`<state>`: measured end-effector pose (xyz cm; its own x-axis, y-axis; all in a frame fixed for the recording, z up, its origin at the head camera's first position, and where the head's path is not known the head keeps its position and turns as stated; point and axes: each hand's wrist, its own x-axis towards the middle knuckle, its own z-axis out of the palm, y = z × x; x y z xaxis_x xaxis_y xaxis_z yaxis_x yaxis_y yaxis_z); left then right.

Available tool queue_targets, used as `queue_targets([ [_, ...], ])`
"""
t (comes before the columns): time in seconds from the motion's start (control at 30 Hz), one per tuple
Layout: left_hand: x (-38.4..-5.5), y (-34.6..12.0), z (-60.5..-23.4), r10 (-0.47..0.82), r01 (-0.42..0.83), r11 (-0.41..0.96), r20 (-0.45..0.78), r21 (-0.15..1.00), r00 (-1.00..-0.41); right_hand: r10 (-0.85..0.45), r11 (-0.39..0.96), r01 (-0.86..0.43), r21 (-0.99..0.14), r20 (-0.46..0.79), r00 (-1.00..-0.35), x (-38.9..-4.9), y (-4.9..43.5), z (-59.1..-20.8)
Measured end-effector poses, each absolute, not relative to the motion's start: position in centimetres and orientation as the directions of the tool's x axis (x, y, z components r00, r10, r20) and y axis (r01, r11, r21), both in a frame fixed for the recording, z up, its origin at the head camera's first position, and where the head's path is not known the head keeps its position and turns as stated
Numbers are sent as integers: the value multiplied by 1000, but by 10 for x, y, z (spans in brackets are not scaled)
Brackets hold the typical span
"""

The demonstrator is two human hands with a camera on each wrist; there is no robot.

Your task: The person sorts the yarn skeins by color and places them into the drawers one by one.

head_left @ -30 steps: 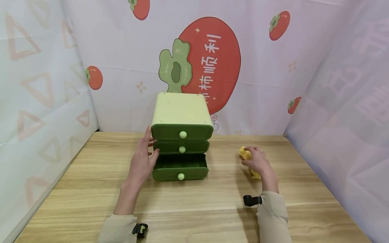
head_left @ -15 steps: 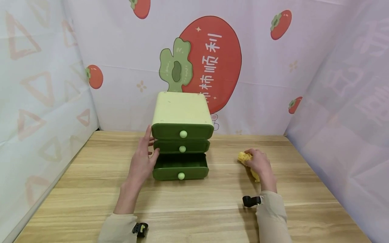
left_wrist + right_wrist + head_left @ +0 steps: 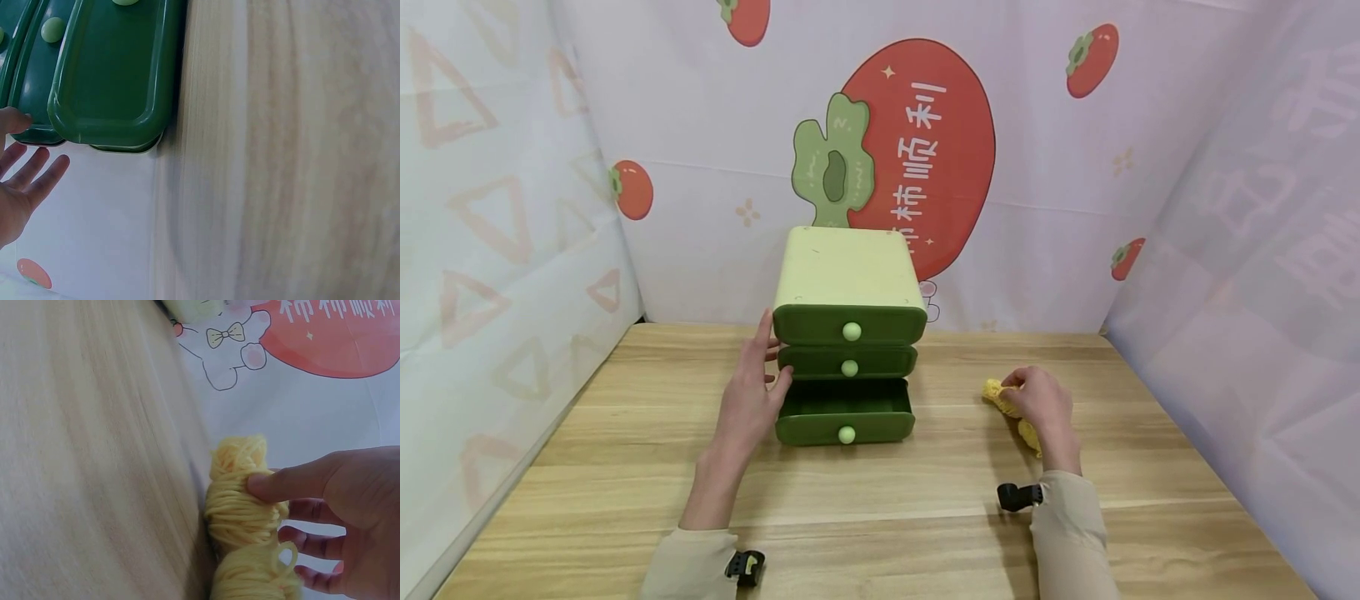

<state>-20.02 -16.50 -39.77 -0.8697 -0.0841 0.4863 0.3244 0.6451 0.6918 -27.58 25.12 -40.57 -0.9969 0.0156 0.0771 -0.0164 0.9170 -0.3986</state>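
Note:
A small cabinet (image 3: 853,267) has a cream top and three dark green drawers with pale round knobs. Its bottom drawer (image 3: 846,428) is pulled out, and its visible inside is dark. Against the cabinet's left side rests my left hand (image 3: 752,383), fingers extended, thumb at the edge of the middle drawer (image 3: 816,362). Over to the right, my right hand (image 3: 1041,404) pinches a bundle of yellow yarn (image 3: 244,509) between thumb and fingers. A second bulge of yellow yarn (image 3: 1028,435) with a loose loop lies nearer my wrist, partly covered by the hand.
The wooden table (image 3: 925,508) stretches around the cabinet. White printed cloth (image 3: 715,242) with red persimmons stands behind it, and further cloth walls close off the left and right sides. A black wrist camera (image 3: 1018,497) sits on each cuff.
My right hand has closed its thumb and fingers on the yarn. The yarn has shifted slightly left and toward me. My left hand and the cabinet stay in place.

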Motion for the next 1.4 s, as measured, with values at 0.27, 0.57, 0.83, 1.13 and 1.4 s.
queue_targets([
  [0.27,-201,-165,-398,-79,330,646,490,689,-868,18,915,-38,-402,134,-991,-274,247,-401],
  [0.57,-201,-166,-397,-78,327,658,492,679,-867,-21,904,-105,-415,202,-979,-271,237,-388],
  [0.83,-200,-166,-397,-77,328,655,492,681,-867,-57,895,-162,-416,253,-966,-267,227,-379],
  [1.13,-202,-164,-399,-69,339,651,498,679,-865,-101,892,-222,-395,303,-948,-263,217,-372],
  [1.4,-203,-165,-401,-73,345,648,506,679,-859,-205,868,-345,-357,375,-904,-263,202,-372],
])
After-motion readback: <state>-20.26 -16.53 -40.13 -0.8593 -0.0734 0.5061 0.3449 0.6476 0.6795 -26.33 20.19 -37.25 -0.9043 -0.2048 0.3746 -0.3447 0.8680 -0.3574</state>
